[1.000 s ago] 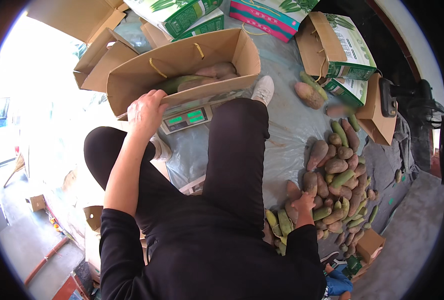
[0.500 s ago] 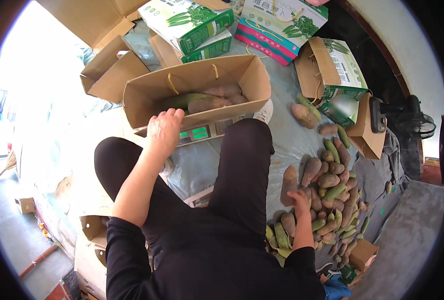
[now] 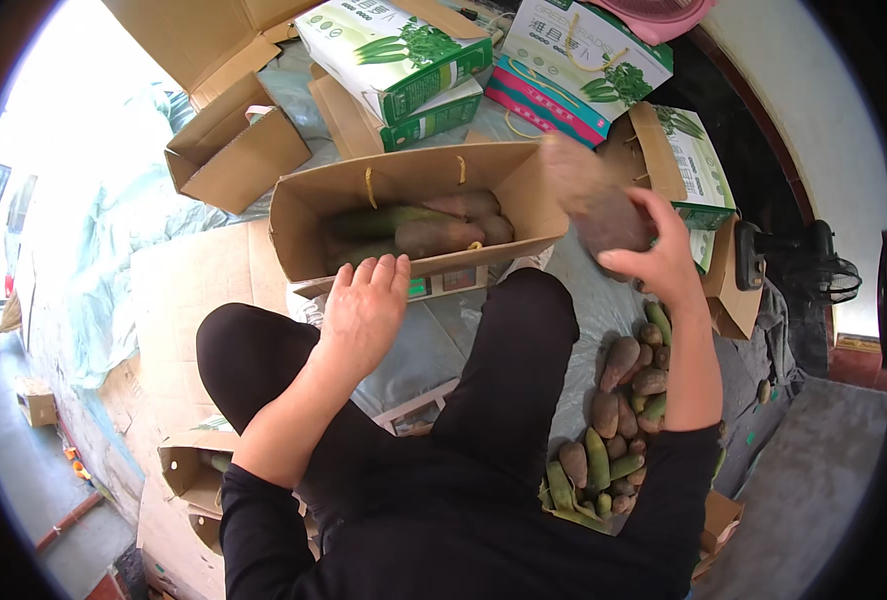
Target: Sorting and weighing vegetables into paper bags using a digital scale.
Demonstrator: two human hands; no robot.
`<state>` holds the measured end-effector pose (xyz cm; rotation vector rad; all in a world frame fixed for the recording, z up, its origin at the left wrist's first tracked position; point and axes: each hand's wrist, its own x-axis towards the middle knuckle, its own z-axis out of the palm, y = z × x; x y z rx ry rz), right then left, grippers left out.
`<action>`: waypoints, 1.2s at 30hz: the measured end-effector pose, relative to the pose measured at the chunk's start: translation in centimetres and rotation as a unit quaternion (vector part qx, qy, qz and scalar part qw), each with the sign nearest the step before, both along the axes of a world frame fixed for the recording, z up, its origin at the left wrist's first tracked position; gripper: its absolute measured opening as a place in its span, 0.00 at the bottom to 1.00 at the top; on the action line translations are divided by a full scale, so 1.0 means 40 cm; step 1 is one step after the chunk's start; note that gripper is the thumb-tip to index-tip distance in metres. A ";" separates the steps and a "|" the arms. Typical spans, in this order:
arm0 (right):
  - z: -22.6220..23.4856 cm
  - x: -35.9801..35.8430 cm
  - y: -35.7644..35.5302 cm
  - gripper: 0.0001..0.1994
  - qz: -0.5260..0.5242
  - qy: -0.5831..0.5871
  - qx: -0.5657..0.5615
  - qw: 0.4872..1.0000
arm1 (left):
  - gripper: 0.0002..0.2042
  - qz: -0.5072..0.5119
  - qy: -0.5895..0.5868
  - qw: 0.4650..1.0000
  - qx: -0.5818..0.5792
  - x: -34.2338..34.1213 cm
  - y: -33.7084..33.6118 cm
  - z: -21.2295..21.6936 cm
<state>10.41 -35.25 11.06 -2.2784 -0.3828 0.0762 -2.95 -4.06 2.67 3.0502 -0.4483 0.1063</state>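
My right hand [image 3: 664, 250] is raised at the right end of an open cardboard box [image 3: 304, 215], its fingers wrapped round a large brownish radish [image 3: 604, 205] whose far end is blurred by motion. My left hand [image 3: 366, 310] lies against the near rim of that box with fingers stretched out, holding nothing. Inside the box are several radishes, one long and green [image 3: 389, 220], others brown like the thick one in front [image 3: 439, 238]. Under the box sits a scale [image 3: 454, 281] with a green-lit display, mostly covered by the box and my left hand.
A heap of brown and green radishes [image 3: 619, 415] lies on the right, partly behind my right arm. Printed green-and-white boxes [image 3: 394, 60] stand at the back, beside an open plain carton [image 3: 234, 150]. A black fan [image 3: 824, 265] is at far right, a pink basin-like object [image 3: 654, 15] at the top.
My right hand has lifted a radish from the heap up to the box's right end. My left hand has slid right along the near rim. The view has shifted slightly.
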 end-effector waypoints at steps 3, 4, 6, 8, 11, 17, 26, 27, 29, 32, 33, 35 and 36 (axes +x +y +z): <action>-0.010 0.067 0.118 0.31 0.090 -0.018 -0.072 0.993 | 0.21 0.003 -0.001 1.000 0.006 -0.003 0.002 0.003; -0.031 0.084 0.161 0.31 0.132 0.005 -0.095 0.987 | 0.21 0.008 0.013 1.000 0.003 -0.008 0.004 0.001; -0.055 0.103 0.225 0.31 0.167 0.023 -0.128 0.977 | 0.21 0.006 0.011 1.000 -0.006 -0.003 0.002 0.004; -0.110 0.116 0.279 0.31 0.218 0.034 -0.156 0.963 | 0.21 0.009 0.015 1.000 -0.015 -0.001 -0.001 0.003; -0.161 0.122 0.362 0.31 0.256 0.027 -0.219 0.941 | 0.21 0.013 0.015 1.000 -0.010 -0.002 -0.003 -0.003; -0.218 0.125 0.479 0.32 0.278 0.085 -0.254 0.922 | 0.21 0.005 -0.004 1.000 -0.017 0.002 0.001 -0.006; -0.168 0.127 0.531 0.27 0.288 0.076 -0.419 0.858 | 0.21 0.017 0.017 1.000 -0.019 0.007 0.002 -0.002; -0.166 0.126 0.531 0.26 0.286 0.030 -0.423 0.859 | 0.21 0.019 0.014 1.000 -0.016 0.007 0.002 -0.002; -0.166 0.117 0.534 0.24 0.277 -0.008 -0.410 0.869 | 0.21 0.022 0.024 0.999 -0.019 0.006 0.002 0.003; -0.173 0.103 0.532 0.18 0.265 -0.074 -0.411 0.869 | 0.22 0.022 0.037 0.999 -0.029 0.009 0.002 0.004; -0.174 0.101 0.531 0.14 0.265 -0.102 -0.425 0.860 | 0.22 0.021 0.039 0.998 -0.035 0.011 0.002 0.004; -0.168 0.101 0.535 0.15 0.273 -0.090 -0.424 0.859 | 0.22 0.021 0.035 0.999 -0.035 0.007 0.002 0.004; -0.163 0.100 0.537 0.16 0.280 -0.077 -0.423 0.858 | 0.22 0.020 0.031 0.999 -0.035 0.005 0.002 0.004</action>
